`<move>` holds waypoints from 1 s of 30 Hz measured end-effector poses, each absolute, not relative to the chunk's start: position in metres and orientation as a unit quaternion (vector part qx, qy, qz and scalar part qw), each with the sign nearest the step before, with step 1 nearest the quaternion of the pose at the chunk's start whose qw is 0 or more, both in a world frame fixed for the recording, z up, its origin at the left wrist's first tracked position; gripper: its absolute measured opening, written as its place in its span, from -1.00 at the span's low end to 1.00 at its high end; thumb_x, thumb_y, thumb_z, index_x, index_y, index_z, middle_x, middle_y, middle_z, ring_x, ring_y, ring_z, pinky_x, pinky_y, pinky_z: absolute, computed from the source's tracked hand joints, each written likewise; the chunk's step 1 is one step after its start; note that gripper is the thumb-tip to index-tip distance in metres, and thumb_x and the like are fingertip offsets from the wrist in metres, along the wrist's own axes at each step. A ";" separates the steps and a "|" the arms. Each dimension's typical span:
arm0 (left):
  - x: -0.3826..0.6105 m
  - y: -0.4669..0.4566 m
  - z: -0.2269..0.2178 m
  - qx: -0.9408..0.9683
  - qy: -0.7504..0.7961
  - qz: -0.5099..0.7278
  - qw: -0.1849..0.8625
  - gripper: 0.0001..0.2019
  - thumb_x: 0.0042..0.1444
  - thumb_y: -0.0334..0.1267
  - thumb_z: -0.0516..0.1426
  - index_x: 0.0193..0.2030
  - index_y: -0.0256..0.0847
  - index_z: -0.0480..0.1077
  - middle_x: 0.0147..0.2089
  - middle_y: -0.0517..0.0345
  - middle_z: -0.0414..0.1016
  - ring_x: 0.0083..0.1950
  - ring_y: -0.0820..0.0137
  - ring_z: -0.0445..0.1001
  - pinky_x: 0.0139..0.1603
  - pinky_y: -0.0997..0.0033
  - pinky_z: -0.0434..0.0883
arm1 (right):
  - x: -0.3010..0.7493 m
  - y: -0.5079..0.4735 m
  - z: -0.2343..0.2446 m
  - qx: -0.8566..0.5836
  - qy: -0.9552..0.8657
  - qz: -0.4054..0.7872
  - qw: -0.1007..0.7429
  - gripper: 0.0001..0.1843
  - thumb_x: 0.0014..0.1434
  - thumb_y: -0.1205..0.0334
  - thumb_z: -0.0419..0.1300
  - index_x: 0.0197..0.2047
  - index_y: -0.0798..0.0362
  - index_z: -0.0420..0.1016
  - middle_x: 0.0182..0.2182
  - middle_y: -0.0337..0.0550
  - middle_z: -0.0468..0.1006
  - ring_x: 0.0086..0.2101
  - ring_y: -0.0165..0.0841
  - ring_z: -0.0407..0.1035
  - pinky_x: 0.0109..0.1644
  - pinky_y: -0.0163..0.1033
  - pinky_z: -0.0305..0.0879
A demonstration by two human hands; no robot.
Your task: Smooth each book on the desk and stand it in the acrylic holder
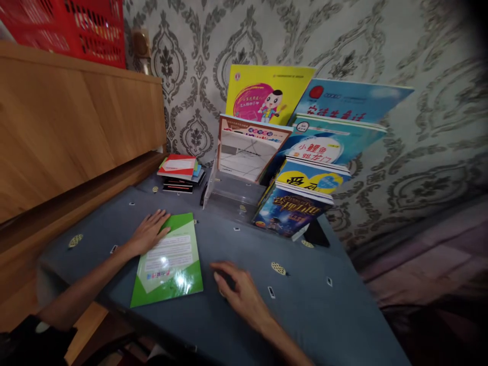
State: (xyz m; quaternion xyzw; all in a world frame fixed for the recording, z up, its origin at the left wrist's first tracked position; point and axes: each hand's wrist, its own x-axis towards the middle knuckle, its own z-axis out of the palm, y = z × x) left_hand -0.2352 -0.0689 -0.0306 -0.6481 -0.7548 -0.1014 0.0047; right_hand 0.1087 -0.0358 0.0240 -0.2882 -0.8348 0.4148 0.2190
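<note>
A green book (168, 295) with a pale text panel lies flat on the cloth-covered table, light glinting off its lower part. My left hand (149, 233) rests open across its upper left edge, fingers stretched out. To the right of the book, apart from it, is my right hand (238, 292), with its fingers loosely bent, the thumb apart from the index finger and nothing held. Beyond both hands stands a clear book rack (224, 201). Its left part holds a yellow book (267, 96) and other books; its right part holds several more, with a dark blue book (287, 211) in front.
A small pile of notebooks with a red one (177, 165) on top sits left of the rack. A wooden cabinet (84, 117) runs along the left side, bearing a red plastic basket (99, 46). Patterned wallpaper (190, 66) covers the wall behind the table (305, 310).
</note>
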 end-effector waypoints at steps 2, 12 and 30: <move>-0.227 -0.072 -0.031 -0.664 -0.741 -0.103 0.011 -0.41 0.37 0.05 -0.18 0.43 -0.17 0.11 0.48 0.02 0.03 0.50 0.20 -0.05 0.44 0.07 0.02 | 0.108 -0.033 0.014 -0.273 -0.854 0.363 0.256 -0.64 0.34 0.14 0.02 0.05 0.02 0.53 -0.02 -0.02 0.60 -0.01 -0.19 0.48 0.07 -0.05 0.43; -0.149 -0.057 -0.038 -0.764 -0.630 -0.141 0.019 -0.45 0.41 0.04 -0.18 0.44 -0.10 0.07 0.47 0.01 0.06 0.49 0.23 0.01 0.43 0.05 0.05 | 0.111 -0.017 -0.010 -0.237 -0.896 0.209 0.313 -0.66 0.30 0.33 0.02 0.04 0.04 0.53 0.01 0.05 0.56 0.05 -0.16 0.41 0.17 0.08 0.35; -0.087 -0.018 -0.028 -0.823 -0.519 -0.228 -0.024 -0.56 0.42 -0.16 -0.14 0.36 -0.15 0.22 0.36 0.01 0.29 0.41 0.30 0.19 0.41 0.05 0.18 | 0.121 0.011 -0.011 -0.284 -0.934 0.103 0.189 -0.48 0.30 0.29 0.04 0.29 0.25 0.30 0.28 0.18 0.32 0.30 -0.14 0.14 0.37 0.06 0.12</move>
